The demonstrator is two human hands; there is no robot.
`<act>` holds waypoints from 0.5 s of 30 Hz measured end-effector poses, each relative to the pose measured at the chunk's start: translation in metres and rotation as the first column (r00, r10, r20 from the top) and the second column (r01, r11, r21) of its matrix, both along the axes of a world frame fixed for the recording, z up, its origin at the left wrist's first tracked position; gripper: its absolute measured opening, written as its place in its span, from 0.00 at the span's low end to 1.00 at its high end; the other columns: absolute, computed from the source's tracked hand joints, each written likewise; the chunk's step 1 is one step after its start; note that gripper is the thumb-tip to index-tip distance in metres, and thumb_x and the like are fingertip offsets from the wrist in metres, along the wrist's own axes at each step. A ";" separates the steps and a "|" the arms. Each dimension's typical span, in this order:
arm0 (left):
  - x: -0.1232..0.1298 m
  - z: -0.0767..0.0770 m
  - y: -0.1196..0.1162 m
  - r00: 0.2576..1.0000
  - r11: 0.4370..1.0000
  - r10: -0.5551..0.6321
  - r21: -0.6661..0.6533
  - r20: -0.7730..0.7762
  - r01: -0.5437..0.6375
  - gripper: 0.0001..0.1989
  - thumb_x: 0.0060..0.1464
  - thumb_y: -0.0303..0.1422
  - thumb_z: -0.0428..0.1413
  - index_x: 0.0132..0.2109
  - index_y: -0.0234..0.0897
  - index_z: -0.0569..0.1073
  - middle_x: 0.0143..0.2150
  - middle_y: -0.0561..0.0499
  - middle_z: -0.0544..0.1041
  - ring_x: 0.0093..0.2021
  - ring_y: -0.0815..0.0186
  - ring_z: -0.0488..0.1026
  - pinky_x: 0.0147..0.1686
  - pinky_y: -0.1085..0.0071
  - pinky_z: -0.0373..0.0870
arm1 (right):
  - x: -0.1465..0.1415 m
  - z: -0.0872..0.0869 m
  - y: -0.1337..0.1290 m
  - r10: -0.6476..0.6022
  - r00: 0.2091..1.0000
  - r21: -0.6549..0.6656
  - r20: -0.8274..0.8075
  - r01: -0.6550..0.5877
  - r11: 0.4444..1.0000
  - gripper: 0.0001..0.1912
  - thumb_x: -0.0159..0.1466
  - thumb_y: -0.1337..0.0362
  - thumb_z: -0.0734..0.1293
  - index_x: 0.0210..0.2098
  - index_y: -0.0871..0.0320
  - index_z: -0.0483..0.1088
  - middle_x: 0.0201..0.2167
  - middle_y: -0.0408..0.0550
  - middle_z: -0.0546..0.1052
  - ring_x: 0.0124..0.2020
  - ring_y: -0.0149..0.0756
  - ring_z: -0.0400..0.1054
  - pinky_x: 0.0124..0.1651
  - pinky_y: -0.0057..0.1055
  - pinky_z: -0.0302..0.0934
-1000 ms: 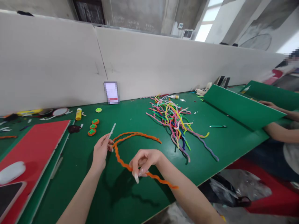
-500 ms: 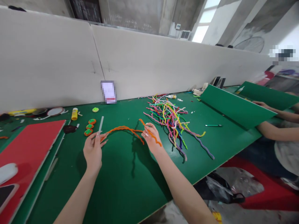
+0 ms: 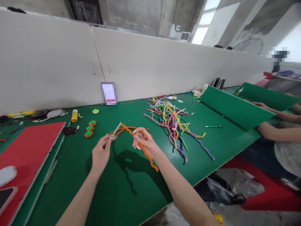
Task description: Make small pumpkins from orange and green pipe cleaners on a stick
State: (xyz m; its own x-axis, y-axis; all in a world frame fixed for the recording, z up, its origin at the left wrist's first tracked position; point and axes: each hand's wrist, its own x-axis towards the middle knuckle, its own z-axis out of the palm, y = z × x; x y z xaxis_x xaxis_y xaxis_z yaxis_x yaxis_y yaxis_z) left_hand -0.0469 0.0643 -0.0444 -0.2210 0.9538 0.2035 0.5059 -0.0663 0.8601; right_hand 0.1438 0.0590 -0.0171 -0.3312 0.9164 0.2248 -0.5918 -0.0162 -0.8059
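My left hand (image 3: pixel 101 153) pinches a narrow pale, translucent stick (image 3: pixel 117 128) together with the ends of orange pipe cleaners. Slightly higher and to the right, my right hand (image 3: pixel 147 143) has its fingers closed on an orange pipe cleaner (image 3: pixel 150 160), whose wavy tail hangs below. Between the hands the orange strands cross just above the green tabletop. How many strands there are is hard to tell. To the left on the table lies a row of orange coils with green tops (image 3: pixel 89 128).
A tangled heap of coloured pipe cleaners (image 3: pixel 172 121) lies to the right, with a green cutter (image 3: pixel 213 126) beyond it. A yellow glue bottle (image 3: pixel 74 115), a phone (image 3: pixel 109 93) and a red board (image 3: pixel 35 147) are leftward. Another person's arm (image 3: pixel 275 131) reaches in at right.
My hands have come closer together, the left moving right and the right moving slightly left. The pale stick now tilts right, and the orange strands cross between my hands.
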 end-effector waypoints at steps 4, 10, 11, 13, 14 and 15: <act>-0.002 0.006 -0.003 0.994 0.996 0.086 0.040 -0.067 -0.083 0.13 0.54 0.41 0.47 0.42 0.41 0.69 0.39 0.51 0.77 0.49 0.61 0.68 0.45 0.68 0.61 | 0.004 0.005 -0.001 0.040 0.994 -0.033 -0.103 -0.044 0.999 0.16 0.54 0.63 0.67 0.41 0.53 0.62 0.26 0.38 0.61 0.19 0.23 0.54 0.28 0.28 0.54; 0.008 0.014 -0.005 0.983 0.996 -0.086 -0.007 0.160 0.088 0.15 0.51 0.41 0.50 0.43 0.38 0.70 0.35 0.49 0.77 0.35 0.64 0.72 0.34 0.71 0.65 | 0.010 0.005 -0.002 0.175 0.977 -0.045 -0.121 -0.181 0.982 0.17 0.52 0.60 0.69 0.39 0.53 0.62 0.20 0.35 0.57 0.18 0.22 0.51 0.28 0.27 0.54; 0.010 0.014 -0.005 0.956 0.988 -0.141 -0.019 0.259 0.151 0.16 0.51 0.41 0.51 0.44 0.37 0.70 0.35 0.48 0.77 0.31 0.65 0.72 0.31 0.72 0.65 | 0.010 0.004 -0.002 0.221 0.972 -0.035 -0.078 -0.224 0.974 0.17 0.52 0.61 0.69 0.39 0.54 0.63 0.21 0.36 0.59 0.19 0.22 0.53 0.29 0.27 0.55; 0.012 0.015 -0.005 0.876 0.974 -0.189 -0.027 0.444 0.224 0.18 0.48 0.39 0.54 0.45 0.35 0.70 0.34 0.48 0.76 0.27 0.68 0.70 0.28 0.73 0.65 | 0.010 0.002 -0.002 0.327 0.943 -0.020 0.060 -0.326 0.945 0.16 0.53 0.61 0.69 0.39 0.57 0.64 0.24 0.38 0.63 0.21 0.23 0.58 0.30 0.27 0.55; 0.012 0.015 -0.005 0.833 0.972 -0.185 -0.030 0.521 0.235 0.18 0.47 0.38 0.55 0.45 0.34 0.70 0.33 0.48 0.75 0.26 0.69 0.69 0.28 0.73 0.65 | 0.010 0.001 -0.002 0.379 0.914 -0.017 0.143 -0.381 0.925 0.15 0.54 0.61 0.68 0.39 0.58 0.64 0.26 0.40 0.64 0.23 0.24 0.60 0.31 0.26 0.55; 0.011 0.016 -0.004 0.788 0.969 -0.177 -0.035 0.589 0.243 0.19 0.46 0.37 0.56 0.45 0.34 0.70 0.32 0.49 0.74 0.26 0.70 0.69 0.28 0.74 0.65 | 0.009 0.000 -0.002 0.425 0.877 -0.015 0.222 -0.433 0.901 0.15 0.54 0.61 0.68 0.40 0.59 0.64 0.27 0.41 0.65 0.25 0.24 0.61 0.31 0.26 0.55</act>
